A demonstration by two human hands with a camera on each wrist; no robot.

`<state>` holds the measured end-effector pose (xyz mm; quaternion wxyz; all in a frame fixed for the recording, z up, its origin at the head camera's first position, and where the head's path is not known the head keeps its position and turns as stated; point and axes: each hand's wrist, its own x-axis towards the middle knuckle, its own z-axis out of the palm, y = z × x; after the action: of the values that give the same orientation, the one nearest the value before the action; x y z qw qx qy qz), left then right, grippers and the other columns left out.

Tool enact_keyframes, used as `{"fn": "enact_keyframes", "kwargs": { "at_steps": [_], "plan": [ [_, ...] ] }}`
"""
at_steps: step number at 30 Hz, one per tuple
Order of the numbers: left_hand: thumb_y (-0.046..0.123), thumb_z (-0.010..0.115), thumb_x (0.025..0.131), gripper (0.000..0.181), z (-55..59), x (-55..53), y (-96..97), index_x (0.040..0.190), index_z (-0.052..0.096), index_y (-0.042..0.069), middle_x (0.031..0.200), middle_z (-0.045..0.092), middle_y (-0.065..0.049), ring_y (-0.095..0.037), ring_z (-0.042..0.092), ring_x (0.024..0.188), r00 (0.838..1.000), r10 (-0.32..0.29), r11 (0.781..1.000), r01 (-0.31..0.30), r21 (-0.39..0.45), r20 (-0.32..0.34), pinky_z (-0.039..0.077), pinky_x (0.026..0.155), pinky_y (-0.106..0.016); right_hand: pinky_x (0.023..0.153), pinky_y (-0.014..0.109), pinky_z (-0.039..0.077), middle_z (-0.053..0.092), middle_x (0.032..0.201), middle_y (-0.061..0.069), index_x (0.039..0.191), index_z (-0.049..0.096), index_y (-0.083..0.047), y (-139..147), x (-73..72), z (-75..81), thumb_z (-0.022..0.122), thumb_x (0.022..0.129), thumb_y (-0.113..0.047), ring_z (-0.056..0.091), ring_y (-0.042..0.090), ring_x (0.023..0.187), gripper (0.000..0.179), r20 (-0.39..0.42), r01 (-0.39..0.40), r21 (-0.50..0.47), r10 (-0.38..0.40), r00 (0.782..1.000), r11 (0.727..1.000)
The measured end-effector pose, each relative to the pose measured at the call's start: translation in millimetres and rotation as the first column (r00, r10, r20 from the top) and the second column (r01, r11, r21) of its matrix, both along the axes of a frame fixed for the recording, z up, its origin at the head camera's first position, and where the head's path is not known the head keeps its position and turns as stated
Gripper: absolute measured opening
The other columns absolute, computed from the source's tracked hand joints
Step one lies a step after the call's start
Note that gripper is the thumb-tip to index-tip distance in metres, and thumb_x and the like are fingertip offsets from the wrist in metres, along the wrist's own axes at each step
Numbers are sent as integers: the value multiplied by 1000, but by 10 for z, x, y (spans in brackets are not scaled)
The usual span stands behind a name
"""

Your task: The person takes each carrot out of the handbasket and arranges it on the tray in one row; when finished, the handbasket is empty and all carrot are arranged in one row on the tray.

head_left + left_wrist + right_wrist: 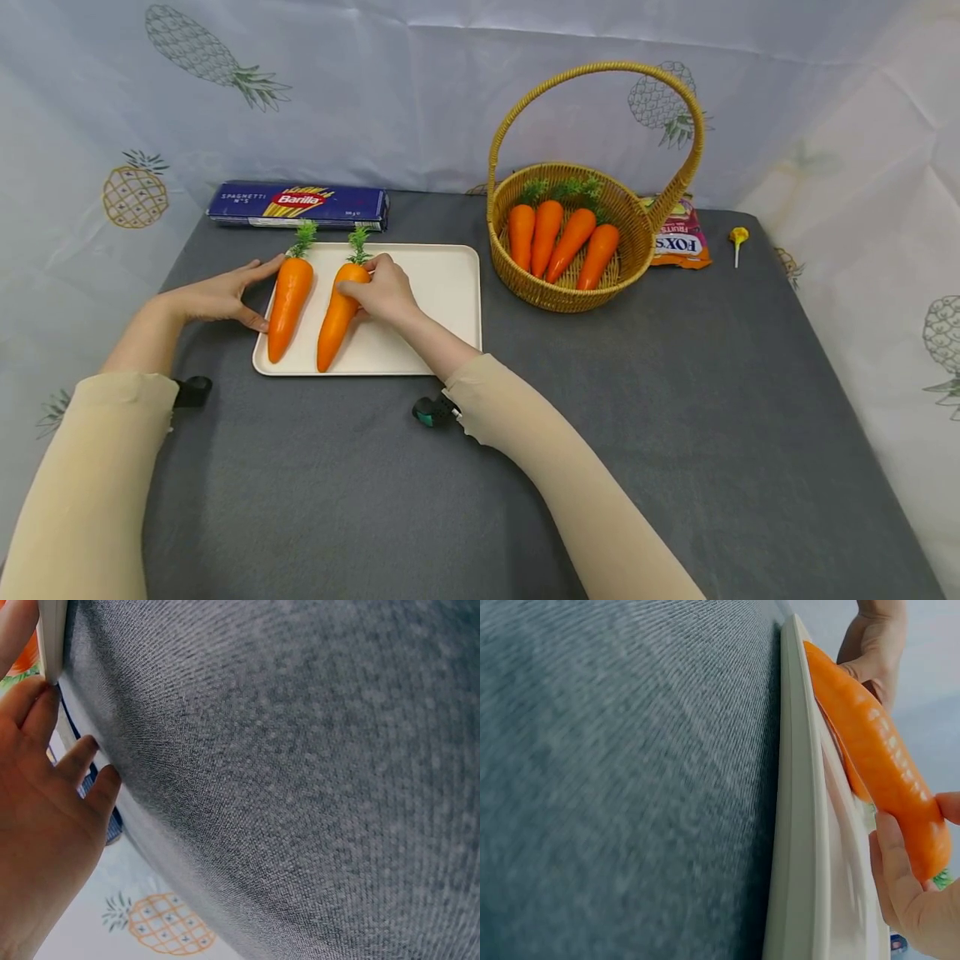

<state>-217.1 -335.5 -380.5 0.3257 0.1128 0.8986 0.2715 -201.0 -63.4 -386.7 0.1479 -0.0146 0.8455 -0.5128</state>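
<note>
Two orange carrots with green tops lie over a cream tray point(442, 312). My right hand point(388, 292) pinches the right carrot point(339, 317) near its leafy end, with thumb on one side and fingers on the other; in the right wrist view that carrot point(881, 761) slants above the tray's rim point(799, 795). The left carrot point(289, 304) lies along the tray's left side. My left hand point(217, 296) touches the tray's left edge with fingers spread and fairly straight. In the left wrist view, the left hand's fingers point(41, 720) are beside the rim.
Behind the tray lies a blue spaghetti box point(300, 206). To its right stands a wicker basket point(558, 297) with a tall handle and several carrots point(570, 242) inside. A candy bag point(681, 237) and a yellow lollipop point(738, 236) lie beyond it on the grey tablecloth point(675, 400).
</note>
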Motion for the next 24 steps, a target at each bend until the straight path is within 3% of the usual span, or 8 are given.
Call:
{"fn": "enact_keyframes", "kwargs": {
  "at_steps": [11, 24],
  "plan": [
    [21, 79, 81, 117, -3, 12, -1, 159, -8, 19, 159, -20, -36, -63, -13, 144, 1000, -11, 1000, 11, -7, -13, 1, 106, -83, 51, 19, 54, 60, 105, 8, 119, 53, -7, -179, -7, -23, 76, 85, -27, 65, 16, 65, 46, 78, 54, -70, -48, 996, 996],
    [21, 79, 82, 117, -10, 10, -4, 159, -8, 19, 158, -20, -36, -62, -14, 144, 1000, -13, 1000, 14, 4, -21, 0, 106, -84, 54, 22, 58, 61, 111, 10, 125, 52, -6, -276, 14, -27, 73, 89, -25, 68, 17, 61, 46, 110, 40, -66, -32, 993, 997]
  ]
}}
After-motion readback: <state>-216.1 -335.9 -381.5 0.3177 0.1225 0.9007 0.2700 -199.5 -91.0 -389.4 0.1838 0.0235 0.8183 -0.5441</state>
